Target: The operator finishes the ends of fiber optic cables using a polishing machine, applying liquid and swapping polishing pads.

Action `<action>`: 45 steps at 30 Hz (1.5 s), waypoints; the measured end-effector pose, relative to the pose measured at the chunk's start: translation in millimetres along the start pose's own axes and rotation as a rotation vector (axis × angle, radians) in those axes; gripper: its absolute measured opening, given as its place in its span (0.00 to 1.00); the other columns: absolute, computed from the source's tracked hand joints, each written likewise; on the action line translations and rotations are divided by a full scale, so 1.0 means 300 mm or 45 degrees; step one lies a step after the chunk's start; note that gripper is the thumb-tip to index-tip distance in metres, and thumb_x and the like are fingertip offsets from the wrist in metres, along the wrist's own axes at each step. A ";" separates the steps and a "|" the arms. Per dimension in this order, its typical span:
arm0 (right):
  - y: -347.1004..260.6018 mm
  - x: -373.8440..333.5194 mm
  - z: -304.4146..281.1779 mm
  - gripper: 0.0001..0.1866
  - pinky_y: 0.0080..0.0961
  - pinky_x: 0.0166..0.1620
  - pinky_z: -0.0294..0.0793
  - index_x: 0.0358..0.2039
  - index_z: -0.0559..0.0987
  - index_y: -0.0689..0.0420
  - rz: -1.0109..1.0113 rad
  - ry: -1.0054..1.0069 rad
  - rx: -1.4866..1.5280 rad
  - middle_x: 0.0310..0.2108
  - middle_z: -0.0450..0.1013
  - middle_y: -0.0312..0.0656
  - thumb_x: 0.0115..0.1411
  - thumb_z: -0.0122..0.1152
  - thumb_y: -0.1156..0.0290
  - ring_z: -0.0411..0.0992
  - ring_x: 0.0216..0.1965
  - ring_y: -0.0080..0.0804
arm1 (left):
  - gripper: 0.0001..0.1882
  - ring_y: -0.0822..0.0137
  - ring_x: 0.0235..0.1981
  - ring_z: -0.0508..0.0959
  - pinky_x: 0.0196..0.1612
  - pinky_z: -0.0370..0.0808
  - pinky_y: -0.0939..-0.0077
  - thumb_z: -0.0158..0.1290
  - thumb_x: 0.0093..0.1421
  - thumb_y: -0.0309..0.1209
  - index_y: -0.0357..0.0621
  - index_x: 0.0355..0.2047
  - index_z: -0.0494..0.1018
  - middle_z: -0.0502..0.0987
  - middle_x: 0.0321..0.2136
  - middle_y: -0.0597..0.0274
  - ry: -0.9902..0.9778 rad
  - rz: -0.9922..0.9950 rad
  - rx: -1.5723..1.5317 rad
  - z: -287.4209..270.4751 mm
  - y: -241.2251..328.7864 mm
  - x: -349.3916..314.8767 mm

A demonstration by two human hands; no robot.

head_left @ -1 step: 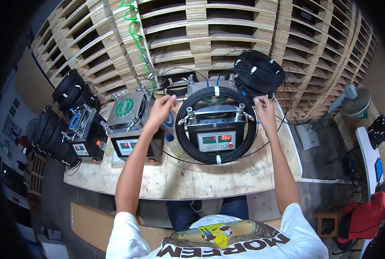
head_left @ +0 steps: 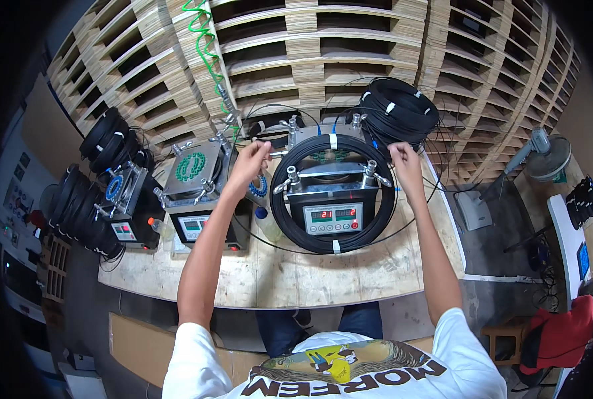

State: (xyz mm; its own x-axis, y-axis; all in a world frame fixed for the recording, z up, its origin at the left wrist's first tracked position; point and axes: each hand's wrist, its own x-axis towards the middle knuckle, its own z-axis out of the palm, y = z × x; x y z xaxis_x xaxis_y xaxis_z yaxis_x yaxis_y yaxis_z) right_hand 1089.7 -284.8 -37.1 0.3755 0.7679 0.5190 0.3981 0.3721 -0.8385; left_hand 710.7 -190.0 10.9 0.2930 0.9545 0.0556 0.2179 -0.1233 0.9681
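Observation:
A coil of thin black cable (head_left: 280,207), bound with white tape, leans around the front of a metal-topped polishing machine (head_left: 300,198). Left of the coil, my left hand (head_left: 248,166) is raised with its fingers pinched together. My right hand (head_left: 406,165) is held up past the coil's right side, fingers also closed. What either hand grips is too small to make out. A loose loop of black cable (head_left: 403,229) sweeps below the coil from one side toward the other. The machine's metal corner clamps (head_left: 370,174) stand inside the ring.
Two similar machines (head_left: 200,176) (head_left: 127,199) with round fixtures stand to the left. A small blue-capped bottle (head_left: 268,225) sits beside the coil. More black cable coils (head_left: 399,113) lie behind on the right. Stacked wooden pallets (head_left: 370,40) rise behind the wooden table (head_left: 263,282).
The red digits on the middle machine's display have changed. Both hands have shifted only slightly, and the coil stays in place.

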 end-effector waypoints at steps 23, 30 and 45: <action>0.197 0.469 0.219 0.11 0.15 0.20 0.58 0.26 0.76 0.53 0.964 -0.523 0.711 0.18 0.65 0.28 0.65 0.61 0.64 0.61 0.17 0.16 | 0.08 0.82 0.23 0.66 0.25 0.58 0.88 0.54 0.66 0.39 0.50 0.35 0.73 0.70 0.23 0.77 -0.136 0.138 -1.070 0.125 -0.257 0.499; 0.143 0.404 0.200 0.11 0.20 0.24 0.70 0.45 0.71 0.60 0.732 -0.050 0.622 0.25 0.72 0.39 0.66 0.57 0.69 0.70 0.20 0.27 | 0.26 0.76 0.26 0.71 0.30 0.67 0.79 0.55 0.65 0.39 0.50 0.60 0.62 0.73 0.27 0.71 0.133 -0.230 -0.534 0.203 -0.006 0.320; -0.092 0.259 0.185 0.27 0.27 0.41 0.72 0.59 0.69 0.56 0.361 -0.499 -0.178 0.39 0.75 0.46 0.69 0.40 0.50 0.72 0.35 0.31 | 0.33 0.38 0.58 0.69 0.61 0.64 0.55 0.39 0.64 0.50 0.45 0.64 0.59 0.70 0.55 0.31 0.324 0.023 0.490 0.288 0.039 0.290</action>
State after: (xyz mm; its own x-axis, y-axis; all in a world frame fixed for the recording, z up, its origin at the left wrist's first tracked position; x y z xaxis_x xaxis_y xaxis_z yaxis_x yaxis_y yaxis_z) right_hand 1061.6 -206.4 17.2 0.1532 0.9768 0.1499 0.4441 0.0675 -0.8935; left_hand 819.3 -132.0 5.8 0.0724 0.9817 0.1764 0.5589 -0.1864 0.8080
